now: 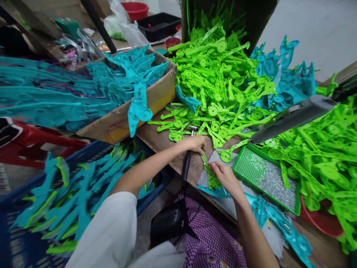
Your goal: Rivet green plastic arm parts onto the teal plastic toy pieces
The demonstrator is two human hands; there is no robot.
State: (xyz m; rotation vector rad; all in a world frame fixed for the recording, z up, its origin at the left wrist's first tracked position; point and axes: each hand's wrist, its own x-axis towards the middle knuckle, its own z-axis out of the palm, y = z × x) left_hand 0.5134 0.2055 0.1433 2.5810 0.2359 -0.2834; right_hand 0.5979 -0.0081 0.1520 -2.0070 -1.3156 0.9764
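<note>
A bright green plastic part (212,179) with a narrow upper arm lies partly over a turquoise plastic piece (216,192) at the table's front edge. My left hand (197,143) is closed at the upper end of the green part, fingers curled down. My right hand (225,178) is in a pinch at the green part's right side; its fingertips hide whatever is between them. Just left of the hands lies a hammer (186,165) with a black handle. A green tray (240,169) holding small shiny metal pieces stands right of my right hand.
Green parts (214,70) are heaped behind and to the right. A grey power screwdriver (295,113) slants in from the right. A cardboard box (160,93) of turquoise parts stands at left, above a blue crate (16,208) with assembled turquoise-and-green pieces. A red bowl (320,219) sits at lower right.
</note>
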